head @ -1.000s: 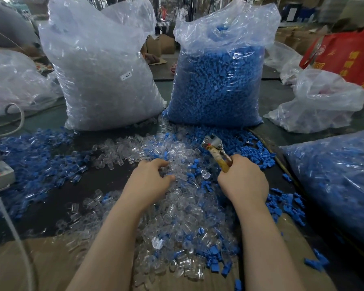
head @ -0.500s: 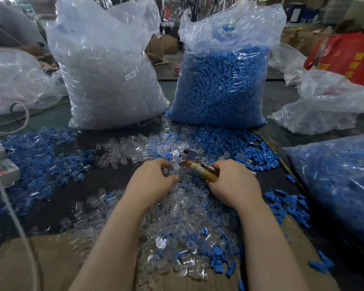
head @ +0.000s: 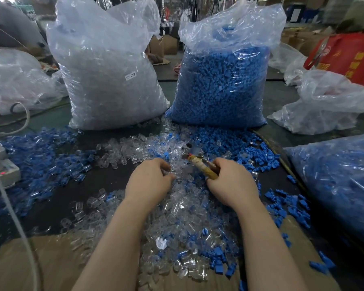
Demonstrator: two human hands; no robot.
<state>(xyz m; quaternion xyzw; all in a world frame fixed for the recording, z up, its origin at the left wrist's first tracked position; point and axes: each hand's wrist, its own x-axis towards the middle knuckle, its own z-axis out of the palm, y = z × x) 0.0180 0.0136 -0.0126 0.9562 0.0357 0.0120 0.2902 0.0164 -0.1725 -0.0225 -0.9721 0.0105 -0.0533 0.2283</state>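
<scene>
Left hand (head: 149, 181) curled low over the heap of clear caps (head: 183, 208) on the desk (head: 57, 198), perhaps pinching one, grip hidden behind the knuckles; right hand (head: 231, 181) wrapped round the taped handles of the nippers (head: 199, 164), nose aimed toward the left fingertips. Light, hard, slippery little shells, prone to skitter: best pinched across the body, open end offered to the blades.
</scene>
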